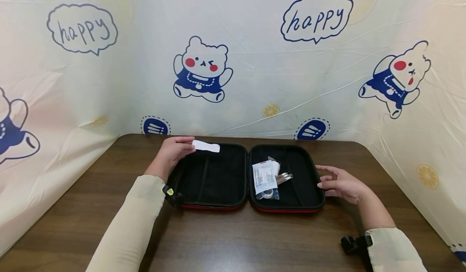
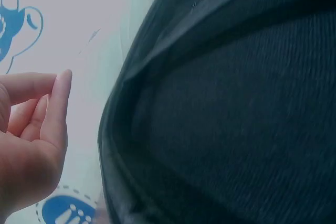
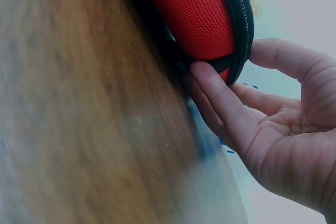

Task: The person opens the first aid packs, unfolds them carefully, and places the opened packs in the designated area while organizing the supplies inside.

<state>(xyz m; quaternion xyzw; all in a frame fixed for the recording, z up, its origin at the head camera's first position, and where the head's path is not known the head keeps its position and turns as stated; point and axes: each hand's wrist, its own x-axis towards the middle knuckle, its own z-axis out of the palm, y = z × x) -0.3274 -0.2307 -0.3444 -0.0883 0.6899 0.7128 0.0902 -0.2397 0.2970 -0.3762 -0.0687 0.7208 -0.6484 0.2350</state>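
Observation:
An open zip case lies flat, its black-lined left half (image 1: 225,179) and right half (image 1: 306,191) joined by a spine. My left hand (image 1: 174,152) pinches a white paper-like strip (image 1: 206,146) at the far left corner of the case. In the left wrist view, the thumb and finger of that hand (image 2: 37,135) meet at their tips, and the strip is lost against the pale background. At the right edge, my right hand (image 1: 342,184) grips the case's rim; the right wrist view shows its fingers around the red shell (image 3: 194,14) and black zipper (image 3: 240,19).
Inside the right half lie a white printed packet (image 1: 264,177), shiny metal tubes or tools (image 1: 284,177) and a clear bag with a white ring (image 1: 268,194). The wooden table (image 1: 214,239) ends at a cartoon-printed cloth (image 1: 255,61) behind and at both sides.

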